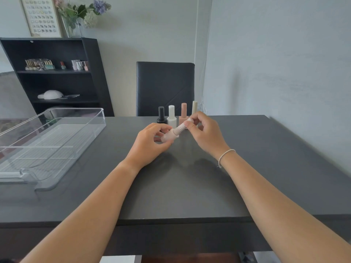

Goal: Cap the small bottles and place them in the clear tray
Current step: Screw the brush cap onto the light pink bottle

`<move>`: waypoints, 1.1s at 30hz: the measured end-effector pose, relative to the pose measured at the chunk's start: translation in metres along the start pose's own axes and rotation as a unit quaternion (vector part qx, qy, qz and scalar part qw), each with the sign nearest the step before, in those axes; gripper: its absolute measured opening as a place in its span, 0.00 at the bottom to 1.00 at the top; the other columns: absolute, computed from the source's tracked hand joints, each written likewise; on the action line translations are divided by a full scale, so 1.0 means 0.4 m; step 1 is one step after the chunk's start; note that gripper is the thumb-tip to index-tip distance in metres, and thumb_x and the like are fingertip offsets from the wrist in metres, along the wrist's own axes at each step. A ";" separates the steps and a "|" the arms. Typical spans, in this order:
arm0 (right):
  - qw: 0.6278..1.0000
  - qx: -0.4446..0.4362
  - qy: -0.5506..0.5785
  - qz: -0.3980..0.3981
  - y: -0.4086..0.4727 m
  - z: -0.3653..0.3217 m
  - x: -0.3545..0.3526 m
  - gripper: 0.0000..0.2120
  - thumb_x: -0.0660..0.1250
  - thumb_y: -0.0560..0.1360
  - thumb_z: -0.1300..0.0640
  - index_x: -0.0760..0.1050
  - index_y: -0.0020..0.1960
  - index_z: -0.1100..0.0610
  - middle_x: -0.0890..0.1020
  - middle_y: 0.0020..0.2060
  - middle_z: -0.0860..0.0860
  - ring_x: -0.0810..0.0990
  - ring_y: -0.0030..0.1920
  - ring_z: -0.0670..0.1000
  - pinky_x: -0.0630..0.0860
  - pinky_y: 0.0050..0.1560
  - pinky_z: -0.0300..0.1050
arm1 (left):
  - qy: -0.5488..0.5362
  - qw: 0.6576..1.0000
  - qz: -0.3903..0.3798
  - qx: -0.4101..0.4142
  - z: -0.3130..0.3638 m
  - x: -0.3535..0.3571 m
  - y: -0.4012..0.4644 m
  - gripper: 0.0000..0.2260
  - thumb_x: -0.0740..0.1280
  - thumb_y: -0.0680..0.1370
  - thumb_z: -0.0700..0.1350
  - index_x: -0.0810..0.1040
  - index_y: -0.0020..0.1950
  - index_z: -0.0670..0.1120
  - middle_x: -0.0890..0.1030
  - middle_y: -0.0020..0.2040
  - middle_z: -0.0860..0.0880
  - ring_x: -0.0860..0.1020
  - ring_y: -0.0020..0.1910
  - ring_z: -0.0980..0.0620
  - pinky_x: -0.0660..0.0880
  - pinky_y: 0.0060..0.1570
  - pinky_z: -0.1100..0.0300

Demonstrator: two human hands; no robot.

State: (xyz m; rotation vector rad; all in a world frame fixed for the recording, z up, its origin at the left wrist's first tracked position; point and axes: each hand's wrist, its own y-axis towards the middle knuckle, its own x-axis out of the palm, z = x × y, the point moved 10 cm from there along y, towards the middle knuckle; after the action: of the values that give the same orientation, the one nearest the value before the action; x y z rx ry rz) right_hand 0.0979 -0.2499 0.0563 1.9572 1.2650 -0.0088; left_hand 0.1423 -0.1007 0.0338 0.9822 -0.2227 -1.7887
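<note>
A small pale pink bottle [168, 137] lies tilted between both hands above the dark table [180, 186]. My left hand [152, 144] grips its body. My right hand [204, 132] pinches its ribbed beige cap [182, 127], which sits on the bottle's neck. Behind the hands stand a row of capped bottles: a black one [161, 115], a white one [171, 116], a pink one [183, 112] and a beige one [194, 107], partly hidden by my right hand. The clear tray [57, 147] rests at the table's left with nothing in it.
A black chair [165, 88] stands behind the table's far edge. A dark shelf unit [57, 73] with small bottles is at the back left. A grey wall runs along the table's right side.
</note>
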 end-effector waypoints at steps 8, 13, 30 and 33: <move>0.995 0.020 -0.012 0.100 0.052 0.027 -0.128 0.06 0.65 0.75 0.55 0.71 0.39 0.51 0.74 0.35 0.41 0.73 0.37 0.42 0.67 0.38 0.30 | 0.046 0.997 -0.047 -0.036 -0.038 0.024 0.000 0.11 0.71 0.71 0.48 0.77 0.53 0.55 0.77 0.50 0.59 0.74 0.51 0.58 0.69 0.50 0.68; 0.991 0.047 -0.076 0.095 0.105 0.079 -0.157 0.04 0.64 0.74 0.54 0.74 0.43 0.54 0.78 0.42 0.48 0.74 0.44 0.48 0.66 0.44 0.38 | 0.086 0.991 -0.093 -0.045 -0.053 0.047 -0.003 0.10 0.70 0.72 0.50 0.79 0.52 0.53 0.78 0.53 0.57 0.73 0.51 0.59 0.65 0.48 0.71; 0.985 0.106 -0.118 0.066 0.162 0.184 -0.127 0.09 0.63 0.75 0.53 0.76 0.48 0.57 0.80 0.48 0.52 0.77 0.50 0.52 0.73 0.53 0.47 | 0.134 0.983 -0.122 -0.042 -0.057 0.066 0.005 0.10 0.70 0.70 0.52 0.82 0.49 0.51 0.81 0.51 0.56 0.74 0.50 0.59 0.64 0.44 0.77; 0.986 0.103 -0.110 0.068 0.161 0.187 -0.125 0.09 0.63 0.75 0.53 0.76 0.48 0.57 0.80 0.48 0.52 0.76 0.49 0.52 0.72 0.51 0.45 | 0.134 0.982 -0.124 -0.043 -0.057 0.067 0.005 0.10 0.70 0.70 0.52 0.82 0.50 0.51 0.80 0.52 0.56 0.75 0.51 0.58 0.64 0.45 0.76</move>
State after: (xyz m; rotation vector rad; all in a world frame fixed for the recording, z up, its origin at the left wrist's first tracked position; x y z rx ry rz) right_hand 0.1515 -0.3465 0.0638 2.1491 1.0174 -0.2905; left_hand 0.1566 -0.1178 0.0064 1.2166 0.1505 -1.8461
